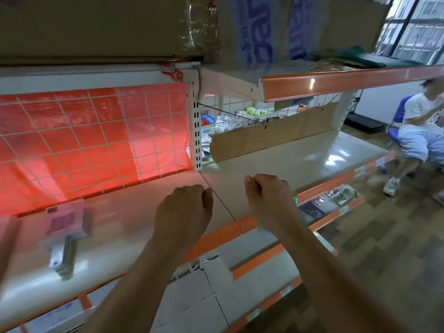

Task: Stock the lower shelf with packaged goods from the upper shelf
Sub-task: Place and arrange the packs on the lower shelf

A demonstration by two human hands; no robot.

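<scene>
Packaged goods (63,234) on the upper shelf (134,219): motion-blurred, print unreadable, count in the stack uncertain. Left hand (186,207) and right hand (268,197): fingers curled under, palms hidden, contents if any not visible. Cardboard boxes (108,25) cut by the top edge; seated person (419,131) cut by the right edge; lower shelf (254,258) largely masked by forearms.

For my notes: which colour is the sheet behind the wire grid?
Red sheet, seen best in the head view.
</scene>
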